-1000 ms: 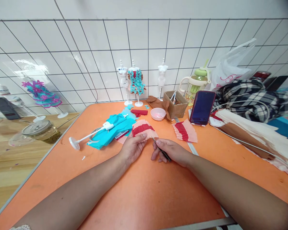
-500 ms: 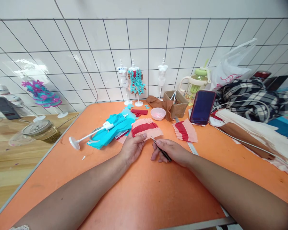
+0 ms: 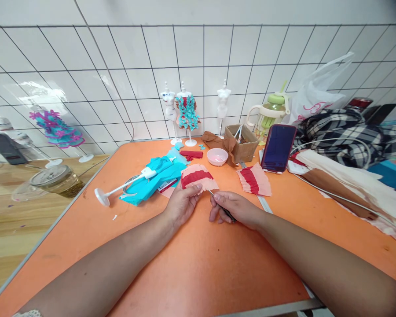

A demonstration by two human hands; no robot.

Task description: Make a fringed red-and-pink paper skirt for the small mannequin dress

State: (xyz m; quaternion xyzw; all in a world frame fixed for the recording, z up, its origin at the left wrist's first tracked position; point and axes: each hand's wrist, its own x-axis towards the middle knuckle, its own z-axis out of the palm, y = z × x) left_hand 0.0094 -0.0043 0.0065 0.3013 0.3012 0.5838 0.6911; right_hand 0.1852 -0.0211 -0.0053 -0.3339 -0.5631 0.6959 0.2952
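1. My left hand [image 3: 183,204] pinches the near edge of the pink-and-red piece [image 3: 198,174], which sits at the middle of the orange table [image 3: 198,268], between both hands.
2. My right hand [image 3: 236,207] grasps a slim dark tool [image 3: 229,215], its tip pointing at that near edge. I cannot tell whether the tip touches, nor exactly what kind of tool it is.
3. The piece looks thin and crinkled, so I judge that a light pinch close to the tip holds it flat without tearing; small, steady wrist movements suit it best.
4. I would mind my left fingertips, since the point lies near them.
5. Just beyond the piece stands a pink bowl [image 3: 217,164], with a cardboard box [image 3: 242,152] behind it; a far reach could knock the bowl.
6. To the right lie a second pink-and-red patch [image 3: 255,180] and a propped phone [image 3: 279,148].
7. To the left, turquoise paper [image 3: 137,193] and a white stand [image 3: 102,197] crowd that side, limiting leftward sweeps.
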